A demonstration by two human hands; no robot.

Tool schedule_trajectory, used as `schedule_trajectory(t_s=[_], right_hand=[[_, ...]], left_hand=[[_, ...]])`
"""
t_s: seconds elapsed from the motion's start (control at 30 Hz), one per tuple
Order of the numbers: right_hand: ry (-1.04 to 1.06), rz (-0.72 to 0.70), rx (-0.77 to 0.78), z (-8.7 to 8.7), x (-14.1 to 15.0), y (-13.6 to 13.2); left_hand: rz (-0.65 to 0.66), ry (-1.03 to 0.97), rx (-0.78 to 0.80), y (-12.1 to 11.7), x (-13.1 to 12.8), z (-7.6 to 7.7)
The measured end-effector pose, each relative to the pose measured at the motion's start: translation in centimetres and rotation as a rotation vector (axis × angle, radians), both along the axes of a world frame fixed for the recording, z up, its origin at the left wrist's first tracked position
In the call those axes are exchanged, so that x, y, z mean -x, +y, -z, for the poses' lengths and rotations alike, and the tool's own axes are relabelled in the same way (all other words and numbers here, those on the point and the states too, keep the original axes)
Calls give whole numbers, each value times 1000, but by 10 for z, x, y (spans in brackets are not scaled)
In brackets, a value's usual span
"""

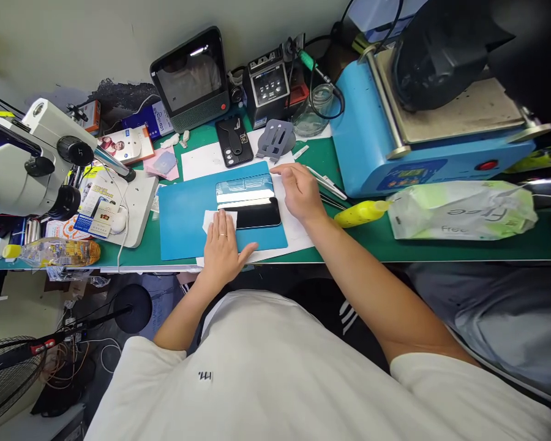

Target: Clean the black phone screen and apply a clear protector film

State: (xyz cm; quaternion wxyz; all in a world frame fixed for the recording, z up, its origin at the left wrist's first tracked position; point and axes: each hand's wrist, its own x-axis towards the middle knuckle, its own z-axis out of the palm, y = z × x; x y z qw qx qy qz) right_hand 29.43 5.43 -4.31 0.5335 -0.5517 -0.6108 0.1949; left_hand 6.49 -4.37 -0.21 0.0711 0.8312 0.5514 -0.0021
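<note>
My left hand [221, 245] lies flat, fingers stretched out together and thumb apart, pressing on a folded white tissue [208, 219] at the left edge of a phone screen [257, 215]. The screen rests on a blue mat [183, 211]; its lower part is glossy black, a bright white band crosses it, and its upper part looks clear and shiny. At the screen's upper right corner is my right hand [299, 190], its fingers curled and the index finger pointing left. Whatever its fingertips may hold is too small to make out.
Behind the mat lie a black phone case [234, 141] and a grey folding stand [276, 139]. Tweezers [327, 182], a yellow bottle [360, 214] and a wipes pack [461, 210] are to the right, below a blue machine [371, 135]. A microscope [32, 159] stands left.
</note>
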Motion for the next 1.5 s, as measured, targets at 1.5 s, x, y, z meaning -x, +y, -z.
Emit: schedule_trajectory(t_s=[1.5], right_hand=[[32, 16, 18, 4, -3, -3]], left_hand=[[85, -39, -12, -11, -9, 0]])
